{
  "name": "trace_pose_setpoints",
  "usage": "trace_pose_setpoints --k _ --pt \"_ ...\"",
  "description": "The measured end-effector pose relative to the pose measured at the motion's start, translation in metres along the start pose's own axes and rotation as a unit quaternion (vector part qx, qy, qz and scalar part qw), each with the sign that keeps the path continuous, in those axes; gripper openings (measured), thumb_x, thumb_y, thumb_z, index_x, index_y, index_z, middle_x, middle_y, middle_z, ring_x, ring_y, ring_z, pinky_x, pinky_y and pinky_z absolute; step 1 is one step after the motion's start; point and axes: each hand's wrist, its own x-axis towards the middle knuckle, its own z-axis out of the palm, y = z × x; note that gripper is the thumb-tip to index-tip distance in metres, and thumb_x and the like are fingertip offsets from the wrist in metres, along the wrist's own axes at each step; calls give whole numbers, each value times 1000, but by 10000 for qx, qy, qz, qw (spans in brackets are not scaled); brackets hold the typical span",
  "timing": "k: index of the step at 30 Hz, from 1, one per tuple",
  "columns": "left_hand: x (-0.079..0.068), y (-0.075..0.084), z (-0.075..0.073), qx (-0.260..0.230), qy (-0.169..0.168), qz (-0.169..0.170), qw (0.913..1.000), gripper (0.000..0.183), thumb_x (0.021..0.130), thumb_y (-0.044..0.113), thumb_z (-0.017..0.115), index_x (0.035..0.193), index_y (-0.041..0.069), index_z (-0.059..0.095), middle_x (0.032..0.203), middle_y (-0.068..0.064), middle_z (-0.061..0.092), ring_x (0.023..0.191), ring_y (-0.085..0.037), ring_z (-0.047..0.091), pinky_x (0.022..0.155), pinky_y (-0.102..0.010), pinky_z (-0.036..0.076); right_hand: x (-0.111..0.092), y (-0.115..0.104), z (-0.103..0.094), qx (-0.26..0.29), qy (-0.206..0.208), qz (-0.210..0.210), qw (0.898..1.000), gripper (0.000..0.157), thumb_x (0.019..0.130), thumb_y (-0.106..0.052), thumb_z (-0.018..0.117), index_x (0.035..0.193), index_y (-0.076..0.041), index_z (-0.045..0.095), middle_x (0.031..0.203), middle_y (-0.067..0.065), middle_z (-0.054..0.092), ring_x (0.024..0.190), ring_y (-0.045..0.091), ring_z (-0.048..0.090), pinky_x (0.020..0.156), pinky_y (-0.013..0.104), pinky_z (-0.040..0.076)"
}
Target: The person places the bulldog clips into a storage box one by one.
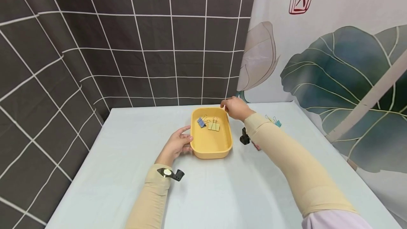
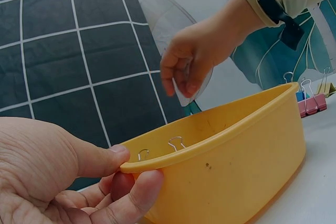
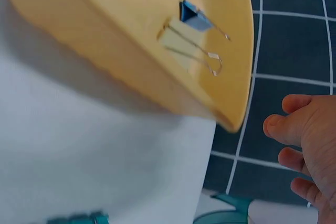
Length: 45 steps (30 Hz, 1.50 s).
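A yellow plastic bin (image 1: 211, 147) stands on the white table, with a blue binder clip (image 1: 201, 122) and a pale yellow binder clip (image 1: 214, 127) lying inside towards its far end. At the bin's left side, my left hand (image 1: 175, 144) grips the rim; the left wrist view shows the thumb (image 2: 100, 156) on the edge and fingers against the outer wall. My right hand (image 1: 236, 108) hovers by the far right corner of the bin, apart from it in the right wrist view. Its fingers are loosely bent and nothing shows between them.
Right of the bin, partly behind my right forearm, lie a teal binder clip (image 1: 277, 123) and a pink binder clip (image 2: 313, 105). Another yellow clip (image 2: 328, 89) sits beside the pink one. A dark gridded cloth (image 1: 152, 59) and a leaf-printed cloth (image 1: 334, 70) hang behind the table.
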Motion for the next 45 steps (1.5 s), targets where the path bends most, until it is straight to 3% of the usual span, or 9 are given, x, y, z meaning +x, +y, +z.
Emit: trace_pose_setpoints --k 1,5,9,19,28,37,45 --pt "0 0 0 1 5 -2 10000 60 97 0 63 151 19 46 117 -21 62 74 -19 68 62 -31 64 -2 3 -2 42 5 13 10000 27 95 5 61 116 -8 73 101 7 74 89 27 66 94 46 56" --pt "0 0 0 13 17 -19 10000 60 98 0 63 151 19 46 117 -20 62 75 -19 68 62 -31 64 -10 20 -8 142 29 55 9999 26 96 5 58 116 -5 72 103 10 74 82 24 67 92 46 58" --pt "0 0 0 25 17 -66 10000 60 97 0 63 151 20 46 117 -20 62 75 -19 68 63 -31 64 -20 41 -11 252 -43 266 9993 27 96 5 57 115 -5 72 100 11 73 78 23 63 76 41 59" --pt "-1 1 -1 47 25 -78 10000 60 97 0 63 152 20 46 116 -19 62 75 -18 68 61 -29 63 -51 83 -15 295 -166 672 9972 24 97 4 58 117 -2 69 105 17 71 90 31 63 82 46 59" --pt "-1 1 -1 95 9 -70 9999 60 97 1 64 152 21 46 118 -20 61 75 -19 68 62 -29 63 -72 111 -13 183 -574 967 9935 21 96 3 62 115 0 69 101 15 71 96 34 63 89 51 57" --pt "-1 3 -2 143 40 -72 9999 59 98 2 64 151 21 46 118 -20 62 76 -20 68 63 -30 64 -84 126 -6 271 -887 1302 9871 26 95 2 65 121 1 68 116 20 68 109 38 60 99 57 53" --pt "0 3 -2 79 48 -120 9999 59 98 2 63 151 21 47 116 -18 62 78 -20 68 63 -30 64 -83 133 7 193 -1118 1297 9850 30 94 2 67 124 -2 67 121 19 67 110 39 59 100 58 52"
